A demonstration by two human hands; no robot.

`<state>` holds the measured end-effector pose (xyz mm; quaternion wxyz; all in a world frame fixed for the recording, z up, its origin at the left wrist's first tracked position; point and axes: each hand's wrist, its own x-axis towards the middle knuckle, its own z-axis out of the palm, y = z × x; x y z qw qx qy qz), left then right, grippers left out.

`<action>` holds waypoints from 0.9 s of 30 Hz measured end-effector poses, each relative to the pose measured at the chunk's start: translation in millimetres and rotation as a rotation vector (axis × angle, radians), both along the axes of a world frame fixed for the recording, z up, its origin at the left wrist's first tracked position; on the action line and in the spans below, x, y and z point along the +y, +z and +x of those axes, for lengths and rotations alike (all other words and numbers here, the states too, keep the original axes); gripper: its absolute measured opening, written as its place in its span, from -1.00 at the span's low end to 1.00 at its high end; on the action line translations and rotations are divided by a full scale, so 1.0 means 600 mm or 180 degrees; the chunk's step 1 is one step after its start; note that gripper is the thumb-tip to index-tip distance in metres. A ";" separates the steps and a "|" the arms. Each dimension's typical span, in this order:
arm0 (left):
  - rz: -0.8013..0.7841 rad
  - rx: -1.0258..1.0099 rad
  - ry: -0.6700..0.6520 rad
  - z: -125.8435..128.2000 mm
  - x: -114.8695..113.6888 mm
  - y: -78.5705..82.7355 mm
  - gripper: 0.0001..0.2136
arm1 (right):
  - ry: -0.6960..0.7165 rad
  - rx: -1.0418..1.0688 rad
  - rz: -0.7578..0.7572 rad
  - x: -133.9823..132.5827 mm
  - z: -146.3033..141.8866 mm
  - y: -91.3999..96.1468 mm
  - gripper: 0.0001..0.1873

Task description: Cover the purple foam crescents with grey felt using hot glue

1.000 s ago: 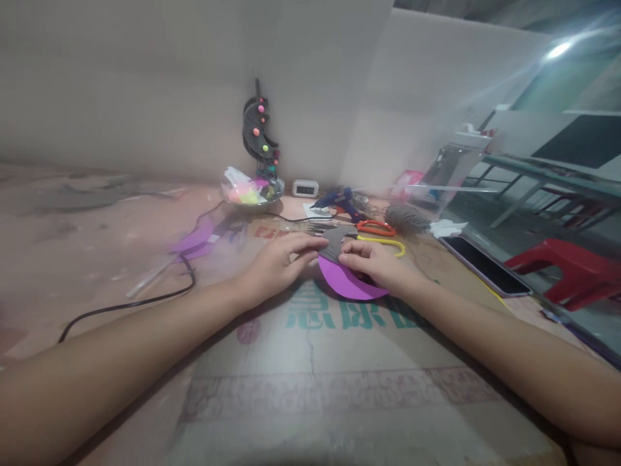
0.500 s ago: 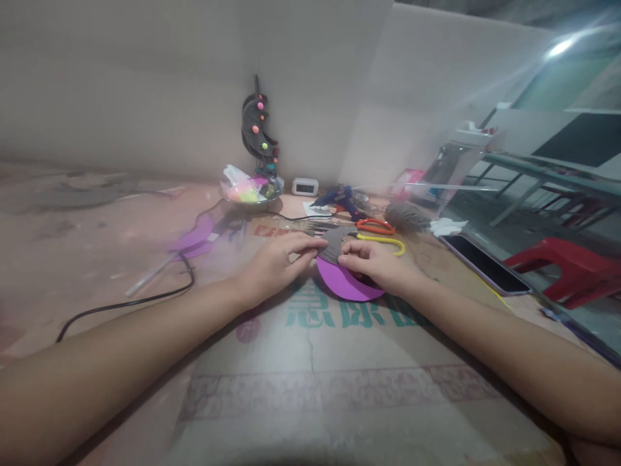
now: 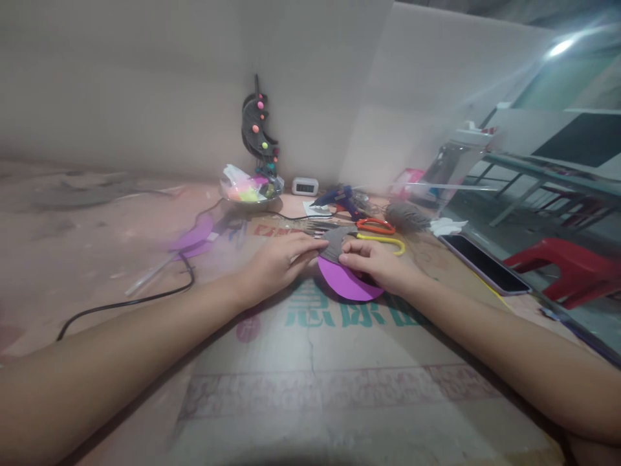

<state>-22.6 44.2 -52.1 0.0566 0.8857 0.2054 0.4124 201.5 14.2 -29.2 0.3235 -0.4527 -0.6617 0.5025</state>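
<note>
Where grey, purple piece [image 3: 343, 279] between grips [image 3: 279, 266] [image 3: 381, 264]

And a little shift at the middle: the purple paper [image 3: 345, 282] has edged inward, its tip now poking out less far past the right hand [image 3: 376, 264] than a second ago. Paper turned, or hand covering more? Can't tell from here. The whole view has tipped slightly as well, leaving the crescent ornament [image 3: 252, 123] and the clock [image 3: 305, 187] a touch higher.
</note>
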 end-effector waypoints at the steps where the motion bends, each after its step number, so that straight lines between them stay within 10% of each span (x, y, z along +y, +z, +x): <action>1: 0.0010 0.0000 -0.0007 0.000 0.001 -0.001 -0.74 | -0.0004 -0.0028 0.0008 0.000 0.000 0.000 -0.67; 8: -0.0580 -0.0151 0.0016 0.003 -0.014 0.010 -0.77 | 0.0038 -0.0088 0.0002 0.001 0.002 -0.004 -0.67; 16: -0.2992 -0.0856 -0.0215 0.017 -0.011 0.008 -0.65 | 0.0053 -0.0131 0.0145 0.002 -0.003 -0.005 -0.67; 27: -0.3162 -0.0507 -0.0272 0.021 -0.019 0.008 -0.69 | 0.0156 -0.0122 0.0354 -0.002 -0.008 -0.001 -0.59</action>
